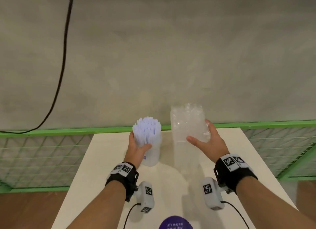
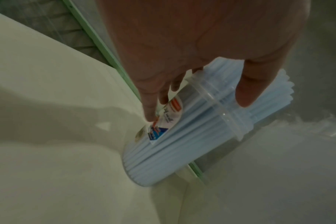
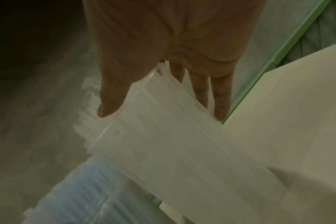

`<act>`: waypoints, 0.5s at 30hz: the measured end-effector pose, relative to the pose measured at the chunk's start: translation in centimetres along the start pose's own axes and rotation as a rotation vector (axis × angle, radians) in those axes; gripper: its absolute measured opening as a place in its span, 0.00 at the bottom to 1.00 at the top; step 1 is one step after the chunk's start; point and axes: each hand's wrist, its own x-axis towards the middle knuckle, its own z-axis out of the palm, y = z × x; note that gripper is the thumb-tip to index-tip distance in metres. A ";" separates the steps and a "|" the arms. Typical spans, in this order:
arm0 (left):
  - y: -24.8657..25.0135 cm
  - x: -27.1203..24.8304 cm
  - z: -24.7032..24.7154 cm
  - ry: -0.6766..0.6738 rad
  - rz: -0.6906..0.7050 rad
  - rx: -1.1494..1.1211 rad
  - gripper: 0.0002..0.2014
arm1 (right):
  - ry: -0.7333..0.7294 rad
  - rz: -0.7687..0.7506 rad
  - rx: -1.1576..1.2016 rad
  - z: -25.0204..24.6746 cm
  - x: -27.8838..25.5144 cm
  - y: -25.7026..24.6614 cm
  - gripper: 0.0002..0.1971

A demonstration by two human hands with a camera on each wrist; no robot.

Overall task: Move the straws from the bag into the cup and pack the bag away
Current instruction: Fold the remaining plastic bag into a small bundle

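Note:
A clear plastic cup (image 1: 151, 158) stands on the white table (image 1: 109, 160), packed with pale blue-white straws (image 1: 147, 129) that stick out of its top. My left hand (image 1: 138, 147) grips the cup near its rim; the left wrist view shows the fingers (image 2: 150, 109) behind the cup (image 2: 184, 136) and the thumb over the straws (image 2: 267, 97). To the right, my right hand (image 1: 203, 140) holds a clear plastic bag (image 1: 187, 124) upright above the table, thumb in front. In the right wrist view the bag (image 3: 163, 144) hangs from the thumb and fingers, with the cup (image 3: 90, 197) below.
A green rail (image 1: 68, 132) with wire mesh runs behind and beside the table. A black cable (image 1: 63, 58) hangs down the grey wall at left. A purple round label (image 1: 175, 223) with white text lies at the table's near edge.

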 end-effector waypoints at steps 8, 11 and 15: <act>-0.2 4.3 1.5 0.052 -0.008 -0.019 0.58 | -0.032 0.012 0.050 1.4 3.4 0.2 0.61; -0.1 5.6 1.5 0.046 -0.008 0.002 0.55 | -0.042 0.012 0.057 1.8 4.4 -0.2 0.60; 0.1 6.7 0.9 0.067 0.002 0.054 0.53 | -0.048 0.024 0.051 2.3 5.6 -0.6 0.61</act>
